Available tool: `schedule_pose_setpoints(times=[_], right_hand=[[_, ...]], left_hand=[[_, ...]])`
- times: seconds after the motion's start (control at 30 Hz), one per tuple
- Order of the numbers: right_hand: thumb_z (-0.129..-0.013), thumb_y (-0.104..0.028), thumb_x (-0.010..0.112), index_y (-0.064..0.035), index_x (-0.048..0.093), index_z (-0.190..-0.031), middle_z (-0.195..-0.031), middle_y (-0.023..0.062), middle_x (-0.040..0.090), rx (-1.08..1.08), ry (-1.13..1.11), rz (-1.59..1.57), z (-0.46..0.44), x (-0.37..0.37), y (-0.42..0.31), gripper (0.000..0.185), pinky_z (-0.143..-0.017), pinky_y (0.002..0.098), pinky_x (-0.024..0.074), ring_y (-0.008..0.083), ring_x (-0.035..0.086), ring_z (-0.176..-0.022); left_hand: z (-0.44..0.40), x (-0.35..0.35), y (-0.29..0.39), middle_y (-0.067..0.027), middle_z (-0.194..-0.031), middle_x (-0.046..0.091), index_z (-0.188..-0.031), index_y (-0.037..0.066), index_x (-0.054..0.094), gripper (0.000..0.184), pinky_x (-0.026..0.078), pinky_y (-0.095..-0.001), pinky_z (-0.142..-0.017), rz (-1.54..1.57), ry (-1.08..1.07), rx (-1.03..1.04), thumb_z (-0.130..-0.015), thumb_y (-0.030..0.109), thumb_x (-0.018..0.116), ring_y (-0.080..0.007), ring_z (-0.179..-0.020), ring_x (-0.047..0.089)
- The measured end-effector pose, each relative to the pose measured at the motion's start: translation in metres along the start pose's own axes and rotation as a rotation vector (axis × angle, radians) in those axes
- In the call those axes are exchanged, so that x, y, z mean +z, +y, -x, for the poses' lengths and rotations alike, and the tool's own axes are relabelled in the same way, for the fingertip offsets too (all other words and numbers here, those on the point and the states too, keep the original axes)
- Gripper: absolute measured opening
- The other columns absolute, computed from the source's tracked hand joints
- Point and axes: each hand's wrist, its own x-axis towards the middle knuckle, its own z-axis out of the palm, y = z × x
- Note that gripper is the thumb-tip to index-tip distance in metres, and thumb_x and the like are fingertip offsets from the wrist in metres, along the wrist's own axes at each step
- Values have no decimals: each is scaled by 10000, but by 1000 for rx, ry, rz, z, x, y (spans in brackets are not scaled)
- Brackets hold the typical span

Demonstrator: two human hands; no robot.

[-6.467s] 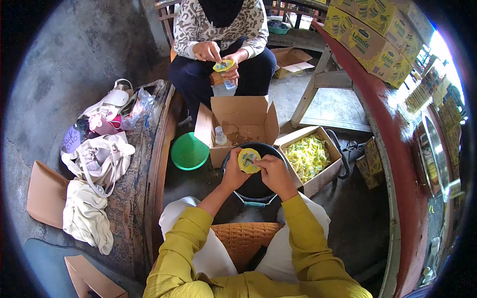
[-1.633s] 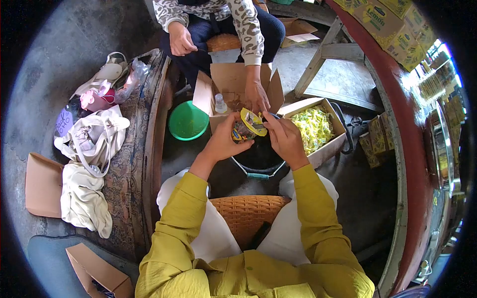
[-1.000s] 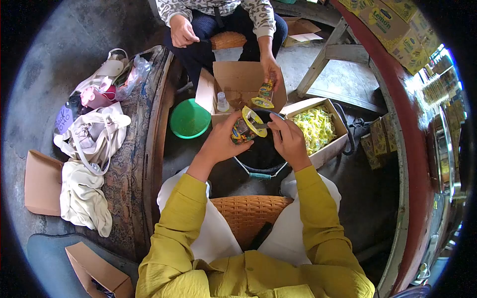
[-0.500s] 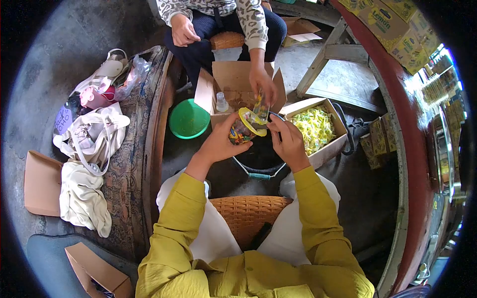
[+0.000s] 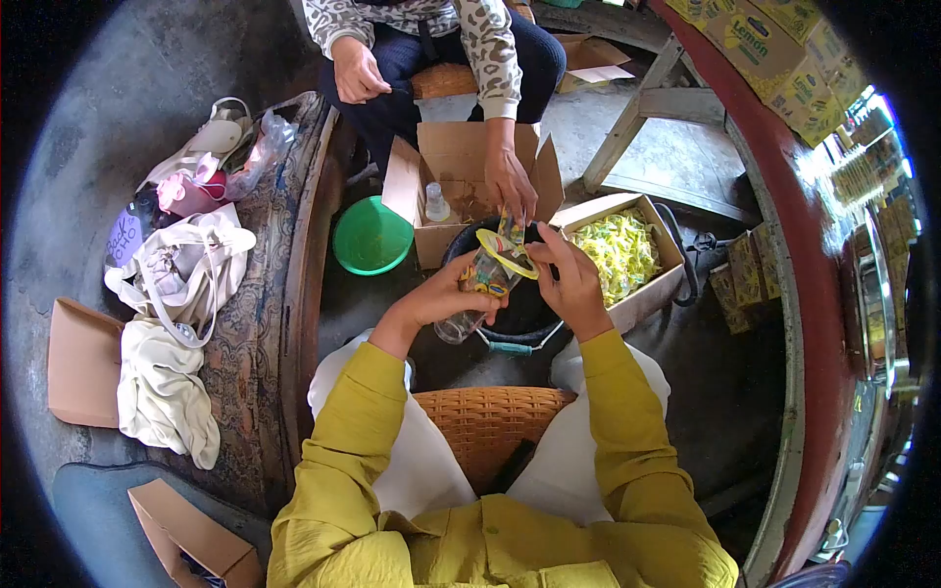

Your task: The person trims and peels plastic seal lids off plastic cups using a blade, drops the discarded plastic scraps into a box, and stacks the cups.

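My left hand [image 5: 446, 292] is wrapped around a clear plastic cup with coloured print [image 5: 487, 280], which I hold tilted over the near left part of a round black bucket with a turquoise handle grip [image 5: 529, 312], its clear base sticking out toward the bucket's near left edge. The flat, round yellow lid [image 5: 507, 256] faces up and away from me above the bucket. My right hand [image 5: 576, 281] is over the bucket's right side, thumb and forefinger bent at the lid's rim; I cannot tell whether they pinch it. Above the bucket's far edge, a co-worker's hand [image 5: 511, 184] grips a second clear printed cup [image 5: 512, 225] right by my lid; whether the two touch is unclear. Beyond the bucket sits an open brown cardboard box [image 5: 470, 147], with a small clear plastic cup [image 5: 436, 201] standing inside it. To the bucket's left lies a round green plastic basin [image 5: 372, 237]; to its right, a brown carton [image 5: 642, 296] full of crumpled yellow-green strips [image 5: 619, 245]. On its near side, between my knees, is an orange-brown woven seat [image 5: 490, 421].
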Motion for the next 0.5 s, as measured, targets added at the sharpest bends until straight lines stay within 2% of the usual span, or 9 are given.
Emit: schedule_pose_setpoints(times=[0.2,0.3,0.4,0.5], right_hand=[[-710,83,573,25,487,-1138,-781,112,628,28,25,-11,2,-1,1,440,-622,317,486,240,605,-707],[-714,78,572,19,493,-1132,-771,110,624,39,29,25,1,-1,4,429,-614,319,484,241,603,-701],[-694,80,593,16,476,-1152,-783,98,631,65,-21,79,3,-3,8,476,-657,314,488,232,615,-726],[-682,82,604,16,470,-1161,-780,92,632,64,-49,100,3,-5,9,502,-675,313,490,226,620,-733]], left_hand=[[-7,-10,-10,-85,-895,561,-1183,67,371,560,483,-271,-560,341,-288,-71,-710,99,667,-149,-664,583],[-3,4,-4,-78,-960,546,-1208,65,344,620,498,-291,-566,146,2,-59,-694,91,691,-148,-682,591],[-4,14,8,-64,-1009,533,-1229,60,328,655,498,-288,-679,-6,83,44,-691,81,701,-140,-797,587],[-13,1,0,-61,-1062,518,-1225,53,342,643,457,-276,-795,-151,57,195,-687,52,693,-133,-916,551]])
